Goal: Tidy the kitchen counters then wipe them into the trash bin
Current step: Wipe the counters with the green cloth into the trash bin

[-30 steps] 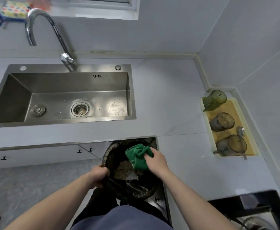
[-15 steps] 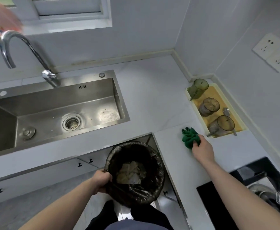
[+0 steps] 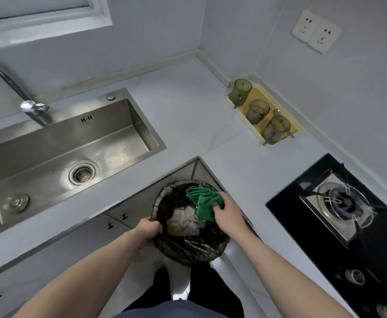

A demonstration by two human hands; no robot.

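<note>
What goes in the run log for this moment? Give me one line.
phase: wiping into bin | left hand: grips trash bin rim | right hand: holds green cloth over bin | counter: bare

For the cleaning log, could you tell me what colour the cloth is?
Green; the cloth shows best in the head view, held over the trash bin.

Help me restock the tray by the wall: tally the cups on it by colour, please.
Green cups: 1
Grey-brown smoky cups: 2
Total: 3 cups, all standing in the cream tray with its yellow mat.
</note>
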